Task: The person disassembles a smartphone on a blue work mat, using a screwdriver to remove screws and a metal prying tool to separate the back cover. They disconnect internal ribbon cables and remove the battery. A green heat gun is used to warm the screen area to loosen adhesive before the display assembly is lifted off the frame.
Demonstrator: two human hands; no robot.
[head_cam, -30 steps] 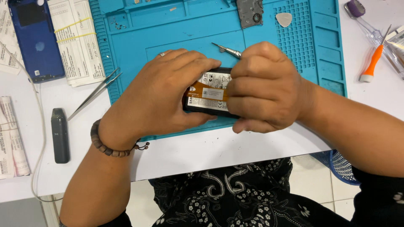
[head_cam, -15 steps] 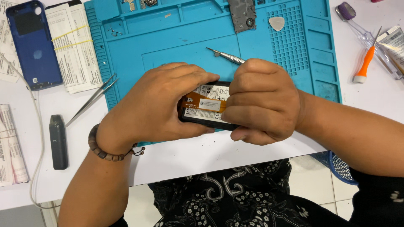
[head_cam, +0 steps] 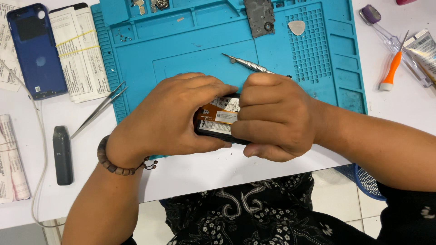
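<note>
Both hands closed their grip on a black opened phone (head_cam: 221,121) over the blue mat's (head_cam: 190,54) near edge on the desk: left hand (head_cam: 170,115) wrapped its left end, right hand (head_cam: 272,115) its right, white and orange labels showing between them

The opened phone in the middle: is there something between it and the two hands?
Nothing visible. Both hands already grip the opened phone directly: the left hand wraps its left side and the right hand its right, above the blue mat. The metal screwdriver lies behind the right hand, not between.
</note>
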